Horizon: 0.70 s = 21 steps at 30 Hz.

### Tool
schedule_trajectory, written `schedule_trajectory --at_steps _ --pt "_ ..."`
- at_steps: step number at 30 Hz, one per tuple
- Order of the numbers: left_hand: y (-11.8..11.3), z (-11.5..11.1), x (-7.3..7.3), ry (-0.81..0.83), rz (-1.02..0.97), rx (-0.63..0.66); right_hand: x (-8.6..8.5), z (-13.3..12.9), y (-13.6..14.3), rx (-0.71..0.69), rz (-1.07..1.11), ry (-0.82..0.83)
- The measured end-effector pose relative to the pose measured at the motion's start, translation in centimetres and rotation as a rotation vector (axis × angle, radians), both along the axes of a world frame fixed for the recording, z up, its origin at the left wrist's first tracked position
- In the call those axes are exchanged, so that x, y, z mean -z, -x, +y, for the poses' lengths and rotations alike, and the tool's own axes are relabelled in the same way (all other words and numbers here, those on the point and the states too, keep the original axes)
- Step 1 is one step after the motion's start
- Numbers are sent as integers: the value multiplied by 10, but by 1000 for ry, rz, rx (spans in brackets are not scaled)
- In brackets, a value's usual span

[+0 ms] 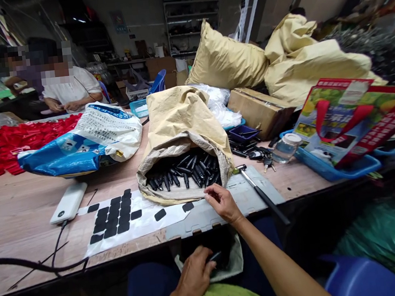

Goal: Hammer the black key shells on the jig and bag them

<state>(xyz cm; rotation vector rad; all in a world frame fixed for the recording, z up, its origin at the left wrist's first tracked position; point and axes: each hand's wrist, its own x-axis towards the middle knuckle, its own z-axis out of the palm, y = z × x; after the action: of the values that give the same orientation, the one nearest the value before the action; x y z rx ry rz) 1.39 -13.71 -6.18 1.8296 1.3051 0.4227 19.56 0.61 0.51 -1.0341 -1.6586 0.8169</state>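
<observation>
A beige woven sack point(186, 109) lies on the table with its mouth toward me. Inside it are many black tapered parts point(186, 179), like small handles or casings. My right hand point(223, 205) is at the sack's lower lip, fingers loosely bent and apart, with nothing visible in them. Below the table edge, my left hand point(195, 271) is closed around a black tapered part point(215, 257), over a pale bag point(235, 257) at my lap. To the left of the sack, a white sheet point(140, 227) carries rows of black rounded-square stickers point(114, 213).
A hammer point(260, 193) lies on a grey board point(244, 190) at the right. Beyond are a glass jar point(287, 148), keys point(268, 162) and a blue tray point(341, 170). Leftward are a white power bank point(69, 201), a blue-white bag point(86, 136) and red pieces point(34, 137).
</observation>
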Motion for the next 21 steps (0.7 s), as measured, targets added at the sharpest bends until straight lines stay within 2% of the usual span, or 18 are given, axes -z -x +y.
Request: schedule_trajectory --at_steps 2,4,5,7,8,10,12,14,15,18,21 --pt "0 0 11 94 110 -67 0 -1 0 5 1 -5" --pt "2 5 0 124 135 -38 -1 -1 0 3 7 -6" --pt "3 11 -13 125 102 18 -1 -1 0 2 9 -6" --pt "6 28 -48 155 -20 181 -2 -1 0 1 8 -4" --pt "8 41 -66 170 -92 209 -3 -1 0 1 4 -3" --pt "16 77 -96 47 -184 56 -3 -1 1 0 -6 -4" --pt "29 120 -112 -183 -173 -208 -3 -1 1 1 -11 -5" --pt "44 164 -114 -406 -6 -432 -3 -1 1 7 -9 -5" --pt "51 183 -112 -449 103 -500 -2 -1 0 10 -8 -5" --pt "68 224 -101 -385 384 -614 -1 0 0 18 -7 -7" --pt "74 243 -93 -218 573 -759 -1 1 -1 18 -16 -13"
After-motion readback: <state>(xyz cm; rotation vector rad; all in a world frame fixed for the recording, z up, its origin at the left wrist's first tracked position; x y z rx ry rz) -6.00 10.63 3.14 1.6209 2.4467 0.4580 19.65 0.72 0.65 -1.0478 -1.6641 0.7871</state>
